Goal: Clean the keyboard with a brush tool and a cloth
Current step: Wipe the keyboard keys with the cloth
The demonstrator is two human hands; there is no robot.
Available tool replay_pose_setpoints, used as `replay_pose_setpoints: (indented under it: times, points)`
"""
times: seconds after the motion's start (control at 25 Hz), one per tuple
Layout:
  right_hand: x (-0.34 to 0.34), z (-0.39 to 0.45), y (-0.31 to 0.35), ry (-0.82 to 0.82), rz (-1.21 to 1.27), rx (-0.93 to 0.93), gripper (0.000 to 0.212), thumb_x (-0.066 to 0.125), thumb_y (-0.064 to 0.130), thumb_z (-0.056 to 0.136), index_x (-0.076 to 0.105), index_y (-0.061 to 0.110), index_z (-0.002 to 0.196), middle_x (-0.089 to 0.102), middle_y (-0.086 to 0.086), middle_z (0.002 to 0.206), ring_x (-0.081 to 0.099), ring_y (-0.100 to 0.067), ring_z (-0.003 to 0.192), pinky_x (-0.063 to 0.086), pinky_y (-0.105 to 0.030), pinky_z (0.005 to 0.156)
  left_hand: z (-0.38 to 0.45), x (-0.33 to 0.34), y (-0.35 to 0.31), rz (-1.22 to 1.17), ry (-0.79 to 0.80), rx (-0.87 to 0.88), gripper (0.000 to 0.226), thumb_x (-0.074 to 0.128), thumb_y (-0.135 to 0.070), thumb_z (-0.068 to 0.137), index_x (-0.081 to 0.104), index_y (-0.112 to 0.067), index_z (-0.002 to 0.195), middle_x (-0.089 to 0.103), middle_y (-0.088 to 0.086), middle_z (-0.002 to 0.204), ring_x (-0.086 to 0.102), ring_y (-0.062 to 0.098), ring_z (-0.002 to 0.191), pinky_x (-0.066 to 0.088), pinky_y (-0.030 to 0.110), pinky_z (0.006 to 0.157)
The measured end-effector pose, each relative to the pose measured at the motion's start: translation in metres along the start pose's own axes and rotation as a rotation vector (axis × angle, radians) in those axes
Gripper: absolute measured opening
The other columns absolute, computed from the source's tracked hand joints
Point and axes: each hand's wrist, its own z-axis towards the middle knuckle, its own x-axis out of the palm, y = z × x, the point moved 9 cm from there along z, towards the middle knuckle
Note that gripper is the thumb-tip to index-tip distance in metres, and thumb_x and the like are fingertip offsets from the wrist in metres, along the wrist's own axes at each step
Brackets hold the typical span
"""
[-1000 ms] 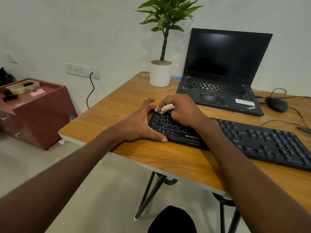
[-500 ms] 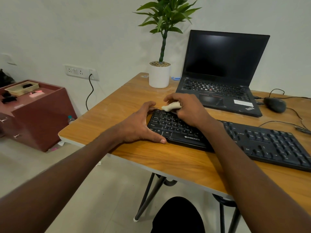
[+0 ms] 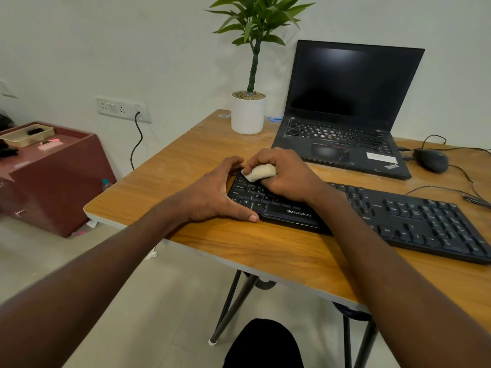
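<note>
A black Zebronics keyboard [image 3: 414, 221] lies on the wooden table [image 3: 265, 251]. My right hand [image 3: 289, 176] grips a bunched cream cloth [image 3: 259, 172] and presses it on the keys at the keyboard's far left corner. My left hand [image 3: 215, 195] rests against the keyboard's left end, thumb along the front edge and fingers curved round the far corner. No brush tool is in view.
An open black laptop [image 3: 345, 118] stands behind the keyboard, with a white potted plant [image 3: 248, 112] to its left and a wired black mouse [image 3: 431, 160] to its right. A dark red cabinet [image 3: 53, 179] stands on the floor at left.
My right hand slid the cloth a little away from me along the keyboard's left end, then back toward the far left corner. My left hand kept its place.
</note>
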Motion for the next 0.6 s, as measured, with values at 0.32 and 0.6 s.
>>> replay_pose_setpoints:
  times: [0.32, 0.6]
  points:
    - [-0.027, -0.003, -0.016, -0.185, -0.162, 0.104, 0.028, 0.075, 0.008, 0.080, 0.079, 0.028, 0.100, 0.073, 0.013, 0.101, 0.066, -0.009, 0.095, 0.057, -0.040, 0.085, 0.002, 0.001, 0.000, 0.039, 0.020, -0.001, 0.135, 0.100, -0.062, 0.051, 0.024, -0.038, 0.161, 0.042, -0.014, 0.156, 0.045, 0.008, 0.141, 0.040, 0.032, 0.120]
    - [-0.034, -0.001, -0.024, -0.197, -0.294, 0.229, 0.025, 0.071, 0.011, 0.080, 0.081, 0.025, 0.098, 0.075, 0.007, 0.100, 0.067, -0.014, 0.094, 0.059, -0.044, 0.083, 0.001, 0.002, 0.000, 0.052, 0.021, -0.014, 0.135, 0.100, -0.061, 0.054, 0.024, -0.035, 0.163, 0.039, -0.017, 0.152, 0.043, 0.008, 0.140, 0.039, 0.028, 0.117]
